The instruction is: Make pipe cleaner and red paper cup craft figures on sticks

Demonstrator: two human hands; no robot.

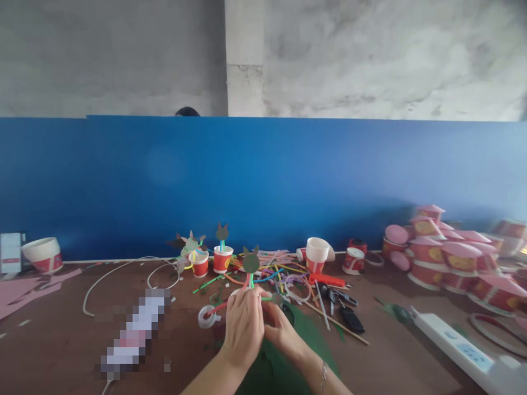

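Right below the cutout, my left hand and right hand curled close, gripping what I couldn't tell, and those straws wanted light, steady pressure!

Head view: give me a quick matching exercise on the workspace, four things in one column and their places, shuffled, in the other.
Things
1. Roll of tape
2. Power strip
3. Blue panel
4. Largest eared cutout

Places
a. Standing behind the table
b. Upright, just beyond the left hand
c. At the right, nearer than the pink-topped cups
d. Lying just left of the left hand

Right pairs: 1-d, 2-c, 3-a, 4-b
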